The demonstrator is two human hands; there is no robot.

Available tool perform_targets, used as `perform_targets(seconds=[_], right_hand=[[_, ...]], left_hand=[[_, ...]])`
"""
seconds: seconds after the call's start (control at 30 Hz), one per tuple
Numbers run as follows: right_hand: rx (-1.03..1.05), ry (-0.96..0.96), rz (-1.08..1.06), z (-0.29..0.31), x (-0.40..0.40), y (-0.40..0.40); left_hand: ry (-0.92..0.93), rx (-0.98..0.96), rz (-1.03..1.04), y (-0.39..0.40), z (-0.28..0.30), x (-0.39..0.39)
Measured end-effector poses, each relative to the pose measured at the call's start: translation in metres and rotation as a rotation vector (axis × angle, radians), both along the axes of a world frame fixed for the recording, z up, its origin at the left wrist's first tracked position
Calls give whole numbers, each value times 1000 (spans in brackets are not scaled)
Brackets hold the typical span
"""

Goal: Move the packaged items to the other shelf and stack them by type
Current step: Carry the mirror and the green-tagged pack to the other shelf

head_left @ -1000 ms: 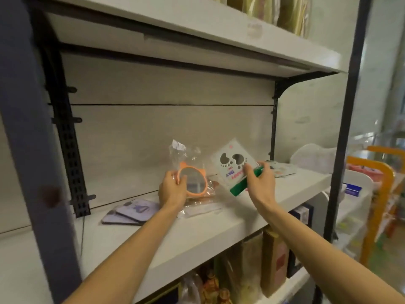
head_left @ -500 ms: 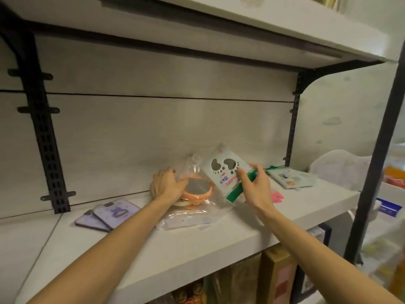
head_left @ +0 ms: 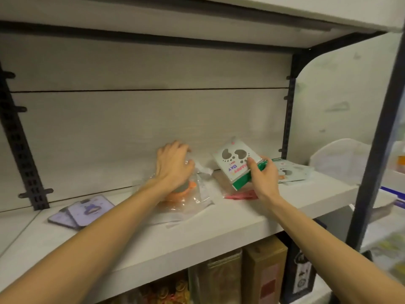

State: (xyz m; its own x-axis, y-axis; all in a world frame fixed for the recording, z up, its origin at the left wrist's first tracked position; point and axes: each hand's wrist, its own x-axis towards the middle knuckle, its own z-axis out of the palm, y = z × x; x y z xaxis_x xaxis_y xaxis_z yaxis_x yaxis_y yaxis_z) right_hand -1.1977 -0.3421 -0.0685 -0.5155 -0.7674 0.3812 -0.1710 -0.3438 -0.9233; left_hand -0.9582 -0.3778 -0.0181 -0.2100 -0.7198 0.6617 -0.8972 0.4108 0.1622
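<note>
The left hand point(head_left: 173, 165) lies with spread, relaxed fingers on top of a clear plastic bag point(head_left: 192, 200) holding an orange round item point(head_left: 175, 194), which rests on the white shelf point(head_left: 197, 233). The right hand point(head_left: 264, 178) pinches a white-and-green paw-print packet point(head_left: 234, 163), tilted up just above the shelf. Similar packets point(head_left: 289, 172) lie beyond it, a pink packet point(head_left: 240, 196) beneath, and two purple cards point(head_left: 81, 212) at the left.

two bare forearms, no sleeves in view; the left hand point(head_left: 173, 165) and right hand point(head_left: 264, 179) wear no gloves, rings or watches.
</note>
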Motion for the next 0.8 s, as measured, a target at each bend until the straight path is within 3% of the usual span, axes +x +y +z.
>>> perform_targets(seconds=[0.17, 0.33, 0.63, 0.8], right_hand=[[-9, 59, -104, 4, -57, 6], [75, 88, -152, 3, -103, 4], [461, 598, -262, -19, -143, -19], [516, 684, -264, -22, -145, -25]], left_hand=[[-153, 67, -221, 4, -16, -78], [-288, 144, -259, 4, -38, -142], [-342, 265, -242, -14, -63, -180], [-304, 232, -203, -20, -75, -183]])
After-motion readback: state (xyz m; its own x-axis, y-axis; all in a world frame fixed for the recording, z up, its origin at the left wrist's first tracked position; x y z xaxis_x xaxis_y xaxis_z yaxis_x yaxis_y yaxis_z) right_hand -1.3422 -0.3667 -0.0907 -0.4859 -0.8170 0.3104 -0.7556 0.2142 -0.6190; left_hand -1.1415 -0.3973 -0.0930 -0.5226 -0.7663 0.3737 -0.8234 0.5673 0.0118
